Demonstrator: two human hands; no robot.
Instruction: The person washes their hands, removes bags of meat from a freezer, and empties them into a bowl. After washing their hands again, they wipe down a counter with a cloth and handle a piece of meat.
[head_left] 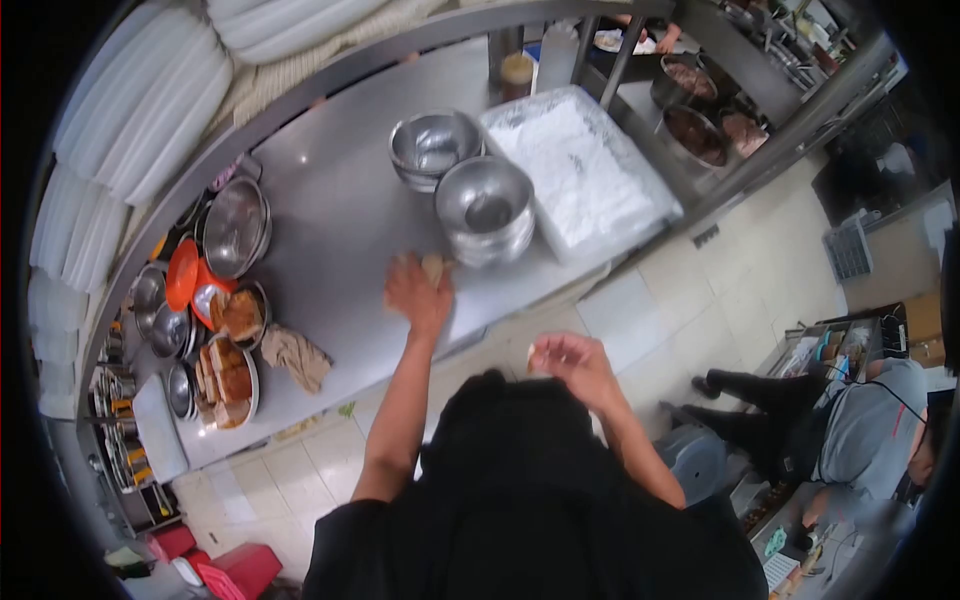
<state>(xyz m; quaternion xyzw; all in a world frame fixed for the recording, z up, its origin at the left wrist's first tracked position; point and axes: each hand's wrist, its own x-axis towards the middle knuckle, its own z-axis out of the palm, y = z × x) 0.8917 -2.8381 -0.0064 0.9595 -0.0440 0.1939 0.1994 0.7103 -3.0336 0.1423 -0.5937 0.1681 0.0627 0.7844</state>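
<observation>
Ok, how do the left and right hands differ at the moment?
The left hand is palm down at the metal table, against a tan cloth; the right hand is raised beyond the table's near edge, over the floor.
The left hand's fingers reach away from the body; the right hand's are bent and turned inward.
Both are bare.

Rests the left hand (418, 294) on the steel table (330, 200) against a tan cloth (437, 268), near two stacks of metal bowls (488, 240) beside a tub (605, 243) of white powder (575, 170), and holds the half-curled right hand (575, 367) off the table's edge, with bread (232, 384) and a crumpled brown cloth (297, 358) farther left.
</observation>
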